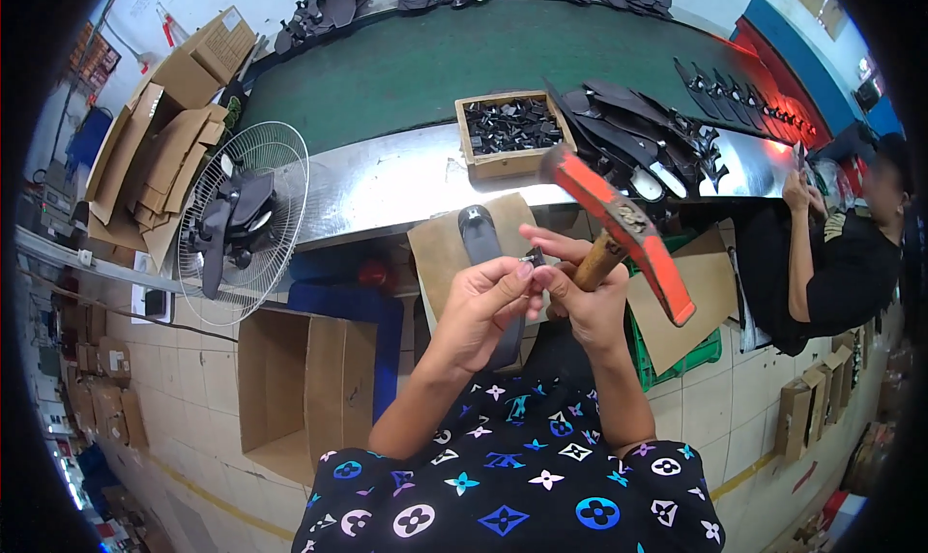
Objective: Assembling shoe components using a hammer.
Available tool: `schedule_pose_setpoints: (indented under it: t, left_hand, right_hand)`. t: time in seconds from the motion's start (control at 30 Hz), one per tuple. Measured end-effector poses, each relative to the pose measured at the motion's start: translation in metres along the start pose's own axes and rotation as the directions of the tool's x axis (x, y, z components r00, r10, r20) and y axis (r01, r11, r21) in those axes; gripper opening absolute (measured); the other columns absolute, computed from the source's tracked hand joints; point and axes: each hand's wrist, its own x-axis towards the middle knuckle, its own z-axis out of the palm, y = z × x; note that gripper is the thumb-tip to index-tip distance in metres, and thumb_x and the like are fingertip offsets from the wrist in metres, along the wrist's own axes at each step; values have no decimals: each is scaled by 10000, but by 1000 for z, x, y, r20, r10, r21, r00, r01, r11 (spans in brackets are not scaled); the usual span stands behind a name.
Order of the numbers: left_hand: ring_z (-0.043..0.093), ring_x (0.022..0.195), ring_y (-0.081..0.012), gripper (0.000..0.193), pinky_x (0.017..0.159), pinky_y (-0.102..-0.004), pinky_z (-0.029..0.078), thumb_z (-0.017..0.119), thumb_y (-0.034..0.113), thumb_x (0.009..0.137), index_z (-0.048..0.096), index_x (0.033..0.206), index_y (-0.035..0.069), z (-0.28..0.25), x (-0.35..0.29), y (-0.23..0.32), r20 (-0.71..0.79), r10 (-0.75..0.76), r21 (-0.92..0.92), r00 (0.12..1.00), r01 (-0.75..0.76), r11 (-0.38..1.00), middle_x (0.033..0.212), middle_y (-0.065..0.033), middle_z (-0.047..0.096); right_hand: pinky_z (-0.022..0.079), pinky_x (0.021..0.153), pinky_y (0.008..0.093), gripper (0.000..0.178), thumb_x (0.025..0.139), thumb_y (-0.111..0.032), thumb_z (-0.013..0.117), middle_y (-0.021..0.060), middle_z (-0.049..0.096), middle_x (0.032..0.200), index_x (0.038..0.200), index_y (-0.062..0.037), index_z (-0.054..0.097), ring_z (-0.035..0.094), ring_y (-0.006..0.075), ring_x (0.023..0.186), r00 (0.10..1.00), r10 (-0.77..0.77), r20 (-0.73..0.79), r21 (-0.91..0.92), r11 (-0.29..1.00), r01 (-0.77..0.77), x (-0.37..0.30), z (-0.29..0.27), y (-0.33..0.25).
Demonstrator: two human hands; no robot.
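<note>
My left hand [480, 306] is closed in a pinch, its thumb and fingertips on a small black piece [536, 256] that is mostly hidden. The thumb of my right hand [592, 306] meets the same piece. That hand also grips a hammer [628, 222] by its wooden handle, with the orange head tilted up and to the right. Just beyond my fingers, a dark grey shoe sole [478, 232] lies lengthwise on a brown cardboard sheet [437, 253]. My hands and wrists cover part of the sole.
A wooden box [512, 166] of small black pieces stands on the metal ledge, beside piled black soles [628, 132]. A green conveyor belt [406, 65] runs behind. A wire basket [295, 181] and open carton [275, 398] are left; a co-worker [831, 253] sits right.
</note>
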Motion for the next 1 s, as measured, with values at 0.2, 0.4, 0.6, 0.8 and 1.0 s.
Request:
schedule_pose_setpoints:
  t: [0.2,0.4,0.6,0.8,1.0]
  left_hand:
    - [661,830,-189,279,811,-321,530,687,245,953,685,1030,-24,-51,23,-8,-126,203,543,971,-104,833,905,-64,692]
    - [643,908,-358,296,926,-446,456,737,246,862,699,1016,-4,-88,68,-1,114,700,978,705,-202,45,920,-141,708]
    - [696,938,-270,293,828,-348,527,795,166,804,740,1063,42,-93,72,-11,37,567,908,823,-265,325,1012,-149,732]
    - [702,831,-256,277,758,-338,533,803,152,803,739,1041,27,-93,66,-11,-1,558,867,830,-277,414,942,-150,728]
    - [669,683,-205,301,620,-331,504,805,149,812,708,1059,6,-103,68,-16,2,546,905,838,-234,356,801,-131,696]
  right_hand:
    - [346,421,192,101,891,-45,725,206,720,1045,962,16,686,457,38,458,995,53,-90,29,998,-51,20,-11,15]
    - [339,436,183,122,900,-94,730,147,722,1024,919,20,689,464,26,480,984,159,-78,-131,977,-169,57,-9,43]
    - [491,679,337,173,864,-93,739,122,706,830,991,9,680,656,178,739,990,-14,143,-497,863,84,87,-17,73]
    - [479,670,432,147,814,-40,713,194,648,820,931,-11,628,639,394,795,944,21,330,-729,641,241,95,-6,62]
    - [504,712,397,240,757,57,659,146,656,908,981,-28,654,655,349,829,889,-71,453,-736,532,418,88,-2,54]
